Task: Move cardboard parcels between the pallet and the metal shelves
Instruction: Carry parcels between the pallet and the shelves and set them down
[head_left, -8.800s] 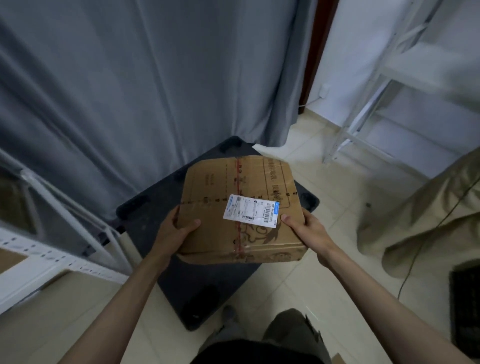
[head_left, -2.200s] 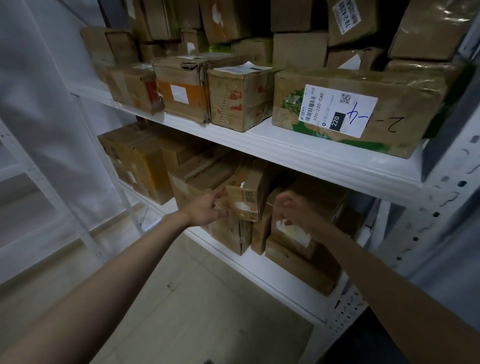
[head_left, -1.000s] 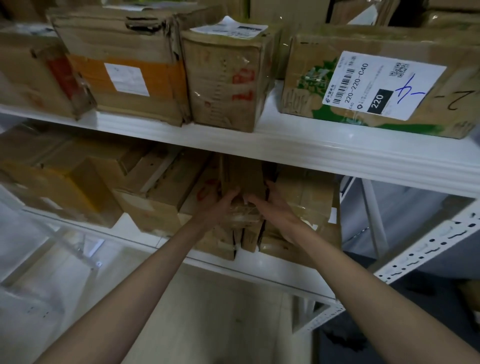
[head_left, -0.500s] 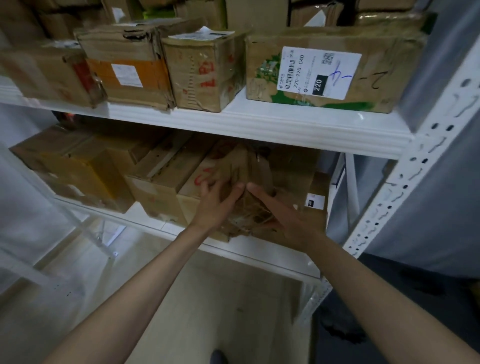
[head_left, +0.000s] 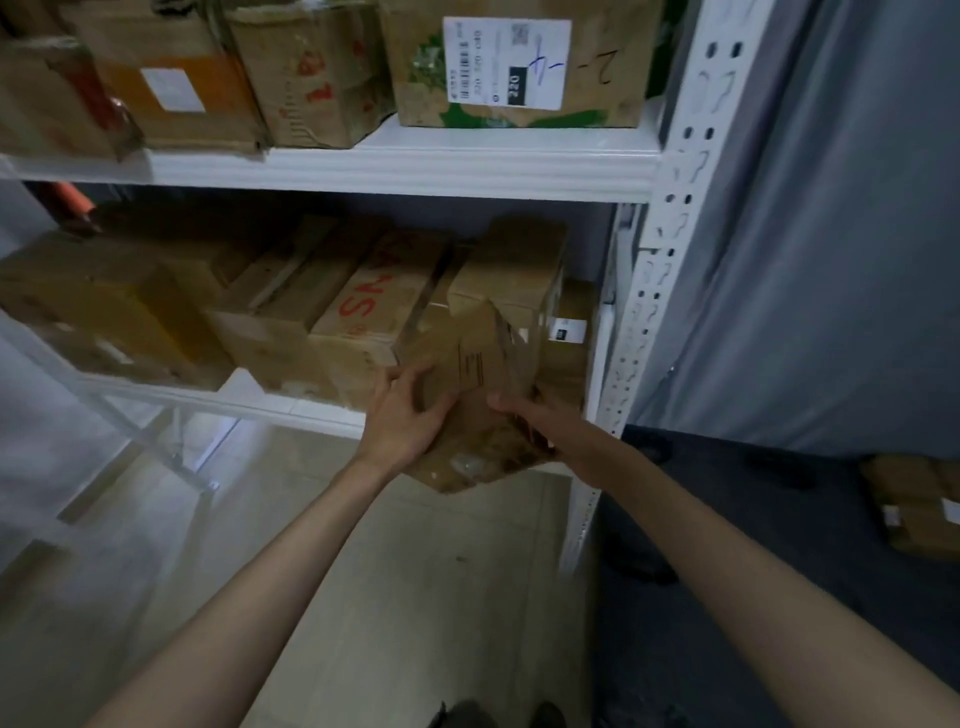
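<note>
A taped brown cardboard parcel (head_left: 480, 395) is tilted, half out over the front edge of the lower white metal shelf (head_left: 270, 410). My left hand (head_left: 408, 415) grips its left side, thumb on top. My right hand (head_left: 524, 413) holds its right side, fingers partly hidden under the box. Behind it, more parcels crowd the lower shelf, one with red letters (head_left: 374, 306). The dark pallet (head_left: 727, 519) lies on the floor at right with one parcel (head_left: 919, 504) on it.
The upper shelf (head_left: 415, 161) carries several boxes, one with a large white label (head_left: 506, 62). A perforated white upright (head_left: 670, 234) stands just right of my hands. Grey curtain (head_left: 831, 208) hangs at right. Pale tiled floor (head_left: 415, 571) lies below.
The parcel has come forward out of the row on the lower shelf and now tilts over its edge between both hands. My view has swung right, showing the pallet.
</note>
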